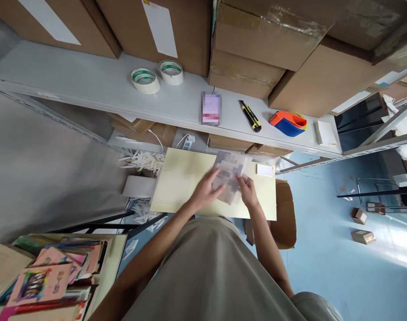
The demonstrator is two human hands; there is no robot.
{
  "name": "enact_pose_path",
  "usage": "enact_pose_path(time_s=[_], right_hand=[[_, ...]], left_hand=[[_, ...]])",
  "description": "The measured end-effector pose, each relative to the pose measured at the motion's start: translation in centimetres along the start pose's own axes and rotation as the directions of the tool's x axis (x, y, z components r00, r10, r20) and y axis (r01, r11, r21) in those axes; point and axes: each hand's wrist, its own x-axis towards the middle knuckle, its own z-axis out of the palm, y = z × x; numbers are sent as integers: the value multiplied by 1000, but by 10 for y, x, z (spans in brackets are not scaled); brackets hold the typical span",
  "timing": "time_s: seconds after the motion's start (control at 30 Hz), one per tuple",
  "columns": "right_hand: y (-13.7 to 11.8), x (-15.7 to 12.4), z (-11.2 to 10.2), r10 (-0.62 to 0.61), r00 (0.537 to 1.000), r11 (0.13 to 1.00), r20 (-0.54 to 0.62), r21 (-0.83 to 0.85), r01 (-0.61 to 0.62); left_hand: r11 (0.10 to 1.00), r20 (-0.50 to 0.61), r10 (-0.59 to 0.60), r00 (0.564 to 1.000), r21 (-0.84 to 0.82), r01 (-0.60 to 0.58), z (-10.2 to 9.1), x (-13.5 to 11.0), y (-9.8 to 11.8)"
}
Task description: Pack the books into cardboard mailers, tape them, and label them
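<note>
My left hand (206, 191) grips the left edge of a pale, flat printed booklet (228, 174), its thumb across the near side. On the opposite edge, my right hand (247, 189) pinches the booklet with the thumb on top. The booklet has greyish-purple patches and is smeared by motion, so its print is unreadable. Both hands hold it above a pale yellow tabletop (183, 178). Beyond the right hand, a small white card or stack (265, 170) lies near the table's far right corner.
A grey shelf (103, 89) crosses ahead, bearing tape rolls (145, 81), a pixelated card (210, 108), a box cutter (250, 117), an orange-and-blue tape dispenser (288, 123) and cartons (247, 67). An open carton (284, 214) stands right of the table. Books (39, 285) fill a box at lower left.
</note>
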Motion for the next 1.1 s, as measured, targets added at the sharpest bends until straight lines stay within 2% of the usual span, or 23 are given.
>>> enact_pose_path(time_s=[0.03, 0.07, 0.1, 0.17, 0.23, 0.4, 0.53, 0.6, 0.67, 0.73, 0.77, 0.8, 0.9, 0.97, 1.03, 1.1], right_hand=[[-5, 0, -7, 16, 998, 999, 56, 36, -18], [-10, -1, -12, 33, 994, 997, 107, 70, -40], [-15, -3, -16, 47, 988, 993, 148, 98, -62], [-25, -7, -20, 67, 977, 985, 203, 141, -96], [-31, -10, -21, 81, 969, 979, 235, 166, -122], [-40, -10, -20, 88, 956, 971, 280, 190, -145], [-40, -6, -21, 77, 955, 977, 286, 171, -130], [-37, -4, -22, 67, 957, 983, 281, 148, -113], [-32, -2, -20, 49, 965, 990, 257, 119, -82], [-26, -2, -14, 21, 976, 996, 217, 78, -39], [-23, -3, -9, 4, 980, 999, 198, 50, -14], [-19, -4, -3, -17, 983, 1000, 181, 17, 14], [-10, -10, 18, -91, 983, 990, 160, -93, 107], [-5, -17, 30, -123, 980, 976, 155, -159, 147], [-3, -24, 39, -124, 978, 970, 168, -189, 155], [-6, -29, 42, -93, 973, 981, 210, -148, 126]], left_hand=[[998, -108, -54, 993, -40, 50, -11, 3, -2], [990, -168, -111, 979, -105, 95, -23, 6, -2], [973, -165, -163, 973, -189, 131, -33, 7, -1], [922, -47, -218, 975, -337, 190, -50, 6, 6], [892, 31, -221, 975, -399, 215, -61, 1, 18], [875, -10, -224, 974, -442, 197, -69, -9, 50], [867, 26, -227, 974, -449, 214, -71, -6, 54], [882, 21, -232, 972, -417, 219, -67, -5, 48], [921, -78, -225, 971, -343, 185, -59, -6, 38], [975, -242, -172, 955, -179, 131, -44, -9, 28], [990, -295, -135, 946, -75, 118, -34, -11, 24], [992, -301, -108, 948, 26, 121, -24, -13, 22], [950, -116, -152, 981, 258, 178, 5, -17, 24], [901, -24, -225, 974, 375, 218, 17, -17, 31], [858, -7, -270, 963, 453, 244, 22, -16, 38], [846, -9, -280, 960, 471, 251, 19, -13, 41]])
